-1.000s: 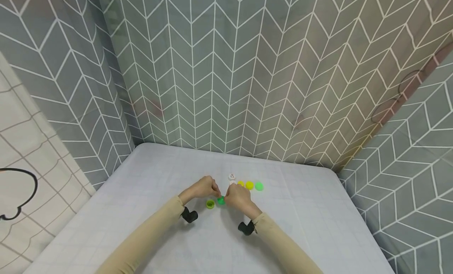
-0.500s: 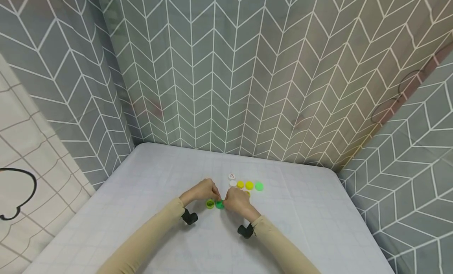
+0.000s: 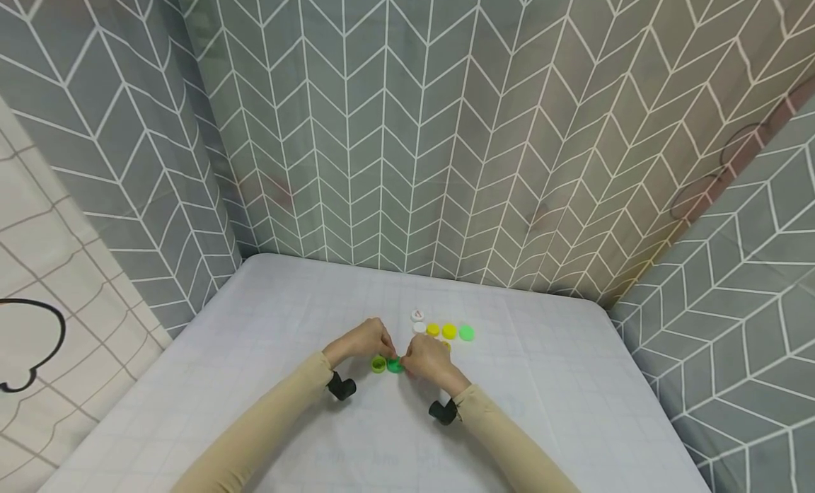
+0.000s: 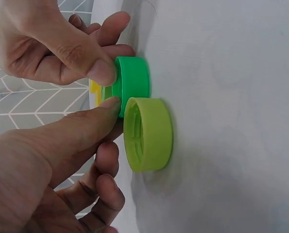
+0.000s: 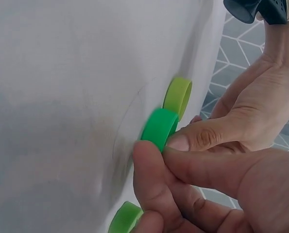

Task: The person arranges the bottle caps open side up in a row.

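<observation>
A green bottle cap (image 3: 395,366) stands on the white cloth with its open side up. My left hand (image 3: 366,338) pinches its rim from the left, thumb at the inner edge in the left wrist view. From the other side my right hand (image 3: 428,356) pinches the same cap, its thumb and index finger on the wall (image 5: 159,127). Against the green cap sits a lime-green cap (image 4: 156,136), also open side up, which neither hand grips. Part of the green cap's far side is hidden by the fingers.
Behind the right hand lie two white caps (image 3: 417,315), two yellow caps (image 3: 448,331) and a light green cap (image 3: 467,333). Another yellow cap (image 3: 446,346) is partly hidden by that hand. A patterned curtain (image 3: 407,125) hangs behind the table.
The green cap, raised between the fingers a second ago, now sits lower, beside the lime-green cap. My right hand moved slightly left, uncovering yellow caps. Over the last half second little differs.
</observation>
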`<move>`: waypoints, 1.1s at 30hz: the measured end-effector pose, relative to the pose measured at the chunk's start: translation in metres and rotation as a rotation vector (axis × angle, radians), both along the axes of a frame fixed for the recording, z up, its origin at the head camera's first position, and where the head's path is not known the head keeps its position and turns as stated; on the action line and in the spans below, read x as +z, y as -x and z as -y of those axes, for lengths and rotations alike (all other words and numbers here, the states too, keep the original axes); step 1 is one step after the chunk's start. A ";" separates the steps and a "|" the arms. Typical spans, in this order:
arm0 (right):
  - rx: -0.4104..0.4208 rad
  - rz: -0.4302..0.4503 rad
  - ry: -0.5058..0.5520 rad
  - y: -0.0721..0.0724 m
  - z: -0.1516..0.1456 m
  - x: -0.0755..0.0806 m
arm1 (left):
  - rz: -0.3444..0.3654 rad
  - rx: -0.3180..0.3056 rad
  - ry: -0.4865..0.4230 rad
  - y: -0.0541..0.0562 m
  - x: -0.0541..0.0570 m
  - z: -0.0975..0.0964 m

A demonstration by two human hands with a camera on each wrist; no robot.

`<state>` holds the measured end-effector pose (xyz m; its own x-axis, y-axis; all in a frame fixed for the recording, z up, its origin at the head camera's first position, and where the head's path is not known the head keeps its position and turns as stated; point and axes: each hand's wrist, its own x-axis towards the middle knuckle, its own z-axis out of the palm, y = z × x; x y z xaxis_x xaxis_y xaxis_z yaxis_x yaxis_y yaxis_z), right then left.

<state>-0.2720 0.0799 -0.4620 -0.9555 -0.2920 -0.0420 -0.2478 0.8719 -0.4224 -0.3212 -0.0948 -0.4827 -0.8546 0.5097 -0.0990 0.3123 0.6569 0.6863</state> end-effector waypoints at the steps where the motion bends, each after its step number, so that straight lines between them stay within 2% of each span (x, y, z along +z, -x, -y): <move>1: -0.001 0.001 -0.001 0.000 0.000 0.000 | -0.001 0.001 0.004 0.000 0.000 0.000; 9: -0.013 0.026 -0.011 -0.002 0.000 0.001 | 0.018 0.009 -0.002 -0.002 0.002 0.000; 12: -0.028 0.031 -0.022 -0.002 -0.003 0.004 | -0.009 0.001 -0.033 -0.001 0.003 0.000; 21: -0.056 -0.062 0.069 0.007 -0.021 0.021 | -0.137 0.033 -0.140 0.007 0.011 -0.002; 27: -0.081 -0.131 0.045 0.015 -0.035 0.028 | -0.142 0.060 -0.176 0.009 0.017 -0.007; 33: -0.083 -0.126 0.031 0.017 -0.042 0.027 | -0.148 0.072 -0.180 0.007 0.018 -0.012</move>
